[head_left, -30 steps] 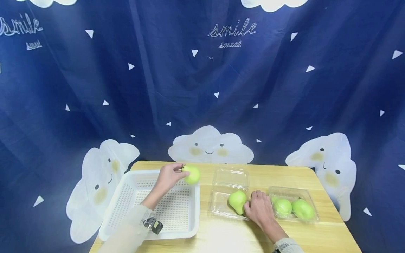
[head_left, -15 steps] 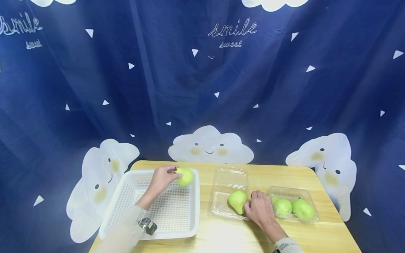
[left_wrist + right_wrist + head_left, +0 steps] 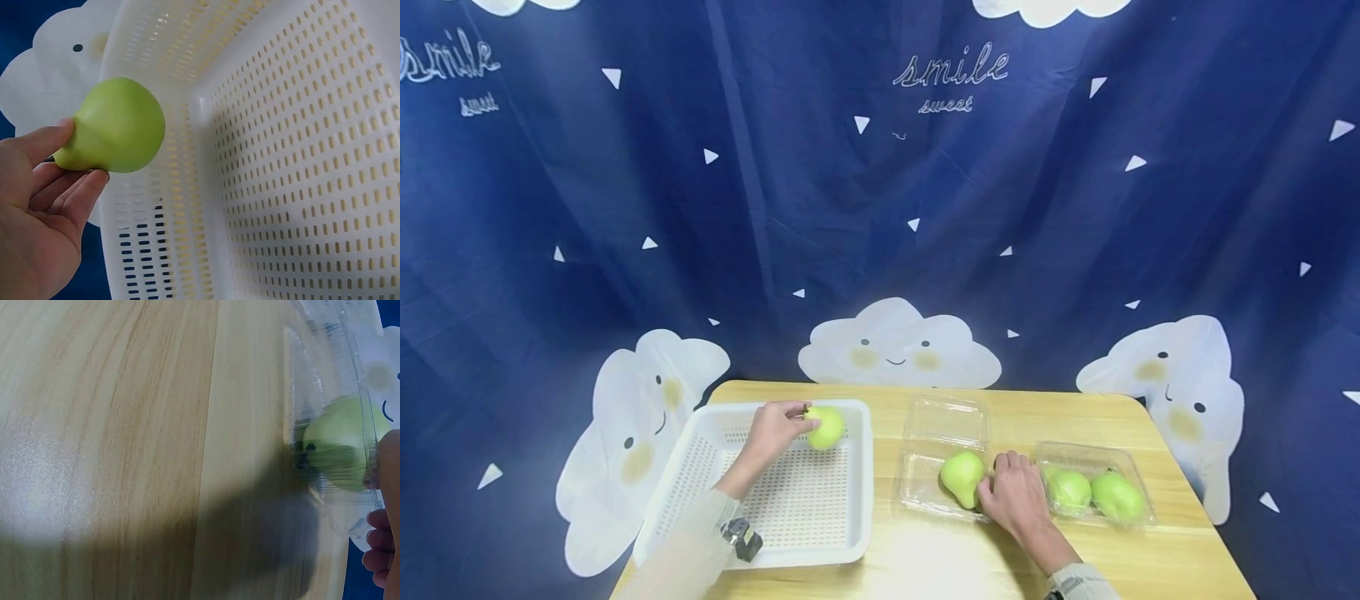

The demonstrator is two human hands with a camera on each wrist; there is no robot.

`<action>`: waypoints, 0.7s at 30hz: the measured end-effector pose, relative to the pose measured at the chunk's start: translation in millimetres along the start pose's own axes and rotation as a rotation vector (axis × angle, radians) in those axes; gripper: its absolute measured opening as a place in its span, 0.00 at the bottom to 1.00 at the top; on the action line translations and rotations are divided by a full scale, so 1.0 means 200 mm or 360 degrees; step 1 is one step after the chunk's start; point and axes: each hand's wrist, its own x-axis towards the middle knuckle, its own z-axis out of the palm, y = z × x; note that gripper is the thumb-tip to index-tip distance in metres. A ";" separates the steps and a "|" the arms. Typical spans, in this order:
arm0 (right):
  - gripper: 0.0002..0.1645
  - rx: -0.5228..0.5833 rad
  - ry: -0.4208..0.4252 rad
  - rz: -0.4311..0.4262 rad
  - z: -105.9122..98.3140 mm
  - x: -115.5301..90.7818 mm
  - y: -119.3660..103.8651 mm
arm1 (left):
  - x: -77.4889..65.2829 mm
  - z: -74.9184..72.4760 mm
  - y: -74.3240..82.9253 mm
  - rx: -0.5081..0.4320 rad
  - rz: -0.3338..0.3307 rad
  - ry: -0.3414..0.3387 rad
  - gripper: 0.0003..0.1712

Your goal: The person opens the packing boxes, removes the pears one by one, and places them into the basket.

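A green pear (image 3: 115, 128) is pinched at its narrow stem end between the thumb and fingers of my left hand (image 3: 772, 435). It hangs over the white perforated basket (image 3: 867, 500), near its back right part. My right hand (image 3: 1017, 493) grips the right edge of an open clear plastic box (image 3: 917, 492), its thumb on the inner side and curled fingers outside. Inside that box lies another green pear (image 3: 962, 477), its stem end toward the front, close to my right thumb. The right wrist view catches this pear (image 3: 340, 444) through the clear wall.
To the right stands a second clear plastic box (image 3: 1093, 454) with green fruit (image 3: 1117, 496) in it. The first box's lid (image 3: 949, 419) lies folded back. A blue curtain (image 3: 880, 208) hangs behind the wooden table (image 3: 1187, 567).
My left hand has carried the pear leftward, from the basket's right rim to over its inside. The right hand, the boxes and the basket have stayed put.
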 end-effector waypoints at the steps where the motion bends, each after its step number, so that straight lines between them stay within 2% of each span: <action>1: 0.13 -0.0001 0.0000 -0.0002 0.00 0.00 0.00 | 0.00 0.00 -0.01 0.0012 -0.0001 -0.0003 0.25; 5: 0.13 -0.0003 0.0002 -0.0004 -0.01 0.00 0.00 | 0.00 0.00 -0.04 0.0043 -0.0021 -0.0006 0.24; 14: 0.13 0.0003 -0.0001 0.0001 -0.01 0.00 0.00 | -0.02 -0.01 -0.12 0.0127 0.0006 -0.0031 0.24; 21: 0.13 0.0011 0.0017 0.0004 -0.01 0.00 -0.01 | -0.03 -0.04 -0.15 0.0225 -0.0007 -0.0033 0.23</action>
